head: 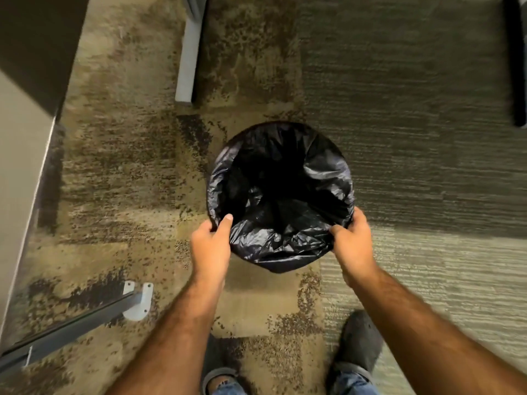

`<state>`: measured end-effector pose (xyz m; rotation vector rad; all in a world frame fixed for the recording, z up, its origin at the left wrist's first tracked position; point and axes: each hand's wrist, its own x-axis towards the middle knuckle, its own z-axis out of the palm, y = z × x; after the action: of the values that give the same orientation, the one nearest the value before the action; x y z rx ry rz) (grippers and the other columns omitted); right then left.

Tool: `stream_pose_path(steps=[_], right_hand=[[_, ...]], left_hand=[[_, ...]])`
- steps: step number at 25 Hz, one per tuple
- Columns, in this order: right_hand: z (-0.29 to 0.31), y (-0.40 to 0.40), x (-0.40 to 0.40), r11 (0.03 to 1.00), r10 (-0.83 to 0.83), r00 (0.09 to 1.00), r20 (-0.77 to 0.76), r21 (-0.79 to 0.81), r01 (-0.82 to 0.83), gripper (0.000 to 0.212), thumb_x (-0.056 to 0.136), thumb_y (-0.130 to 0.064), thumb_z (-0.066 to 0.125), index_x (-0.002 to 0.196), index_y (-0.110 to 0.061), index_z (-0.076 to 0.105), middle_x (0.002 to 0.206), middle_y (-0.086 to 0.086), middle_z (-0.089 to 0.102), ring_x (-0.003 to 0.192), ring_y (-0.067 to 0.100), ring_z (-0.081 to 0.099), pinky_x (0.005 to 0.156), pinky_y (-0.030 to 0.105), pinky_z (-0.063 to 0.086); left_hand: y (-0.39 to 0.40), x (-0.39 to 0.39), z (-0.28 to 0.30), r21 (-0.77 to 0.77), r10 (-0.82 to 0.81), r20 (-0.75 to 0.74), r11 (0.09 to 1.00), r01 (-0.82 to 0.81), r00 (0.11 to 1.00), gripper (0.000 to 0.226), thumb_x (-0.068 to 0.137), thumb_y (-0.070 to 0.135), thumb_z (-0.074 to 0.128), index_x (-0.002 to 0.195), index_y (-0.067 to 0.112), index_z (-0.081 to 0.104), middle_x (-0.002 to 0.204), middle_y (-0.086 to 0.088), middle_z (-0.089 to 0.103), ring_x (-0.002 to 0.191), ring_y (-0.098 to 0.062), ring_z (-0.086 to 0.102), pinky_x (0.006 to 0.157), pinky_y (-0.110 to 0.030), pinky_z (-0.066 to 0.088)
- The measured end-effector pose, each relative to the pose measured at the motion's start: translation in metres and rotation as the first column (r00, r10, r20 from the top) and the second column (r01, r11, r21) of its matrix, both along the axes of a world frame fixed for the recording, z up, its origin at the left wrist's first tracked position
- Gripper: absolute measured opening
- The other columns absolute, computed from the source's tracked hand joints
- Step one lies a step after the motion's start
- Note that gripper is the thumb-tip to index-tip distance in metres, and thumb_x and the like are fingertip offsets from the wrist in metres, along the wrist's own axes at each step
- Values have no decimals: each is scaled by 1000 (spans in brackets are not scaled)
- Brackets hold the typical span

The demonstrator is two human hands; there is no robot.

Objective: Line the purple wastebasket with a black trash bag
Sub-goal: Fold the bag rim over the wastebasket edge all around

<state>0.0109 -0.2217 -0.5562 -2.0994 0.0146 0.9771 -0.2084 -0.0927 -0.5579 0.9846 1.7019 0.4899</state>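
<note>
A black trash bag point(281, 195) is spread open over a round wastebasket standing on the carpet in the middle of the view. The bag folds over the rim all around and covers the basket's wall, so no purple shows. My left hand point(212, 243) grips the bag and rim at the near left, thumb inside the opening. My right hand point(353, 240) grips the bag and rim at the near right, fingers curled over the edge.
A grey desk leg point(188, 52) stands beyond the basket at the upper left. A grey metal bar with a white foot bracket point(138, 302) lies at the lower left. A cabinet side point(22, 138) fills the left edge. My two feet are at the bottom.
</note>
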Motion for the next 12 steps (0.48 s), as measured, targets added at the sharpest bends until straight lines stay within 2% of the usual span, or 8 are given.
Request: stream_pose_path(steps=[1, 3, 5, 7, 9, 11, 12], right_hand=[[-3, 2, 22, 1000, -10, 1000, 29, 4, 10, 56, 83, -9, 59, 136, -26, 60, 129, 6, 76, 122, 32, 73, 107, 62, 57], [-10, 3, 65, 999, -36, 996, 78, -7, 36, 58, 80, -13, 58, 137, -25, 58, 130, 9, 75, 123, 36, 71, 107, 65, 57], [-13, 2, 108, 996, -66, 990, 126, -47, 73, 56, 78, -14, 58, 134, -22, 60, 127, 11, 76, 120, 38, 72, 105, 63, 58], [-14, -1, 142, 990, -83, 984, 161, -96, 99, 49, 80, -10, 59, 128, -17, 62, 124, 15, 76, 117, 39, 72, 105, 60, 59], [-16, -5, 167, 985, -91, 982, 167, -132, 114, 41, 84, -5, 59, 124, -12, 61, 123, 19, 74, 116, 42, 71, 104, 59, 58], [-18, -10, 182, 980, -101, 978, 182, -154, 130, 38, 87, -5, 58, 124, -7, 59, 125, 22, 72, 117, 44, 70, 104, 58, 58], [-17, -11, 188, 978, -96, 977, 191, -167, 129, 38, 88, -5, 57, 126, -6, 58, 126, 23, 71, 118, 44, 69, 105, 57, 58]], left_hand=[[4, 25, 0, 13, -16, 22, 1000, 16, 1000, 13, 92, 32, 71, 104, 29, 76, 89, 11, 82, 85, -8, 77, 78, -37, 62], [13, 75, 2, 35, -33, 56, 999, 32, 998, 40, 92, 15, 66, 130, 25, 64, 96, 5, 76, 89, -20, 74, 85, -50, 61], [18, 123, 2, 66, -114, 40, 992, 112, 993, 53, 91, 3, 62, 141, 20, 54, 97, 7, 69, 97, -32, 74, 91, -54, 59], [19, 162, -3, 101, -228, -27, 968, 230, 973, 51, 92, 2, 62, 139, 20, 54, 92, 15, 66, 100, -33, 74, 88, -47, 58], [16, 193, -4, 96, -287, -87, 951, 295, 954, 51, 91, 1, 59, 138, 20, 54, 90, 15, 63, 102, -31, 72, 81, -37, 55], [13, 215, -3, 63, -331, -144, 937, 343, 932, 57, 88, -3, 54, 140, 20, 52, 100, 4, 68, 108, -32, 69, 82, -34, 51], [12, 225, 1, 48, -362, -178, 926, 375, 915, 62, 87, -4, 53, 144, 21, 50, 113, -3, 71, 113, -32, 68, 87, -35, 53]])
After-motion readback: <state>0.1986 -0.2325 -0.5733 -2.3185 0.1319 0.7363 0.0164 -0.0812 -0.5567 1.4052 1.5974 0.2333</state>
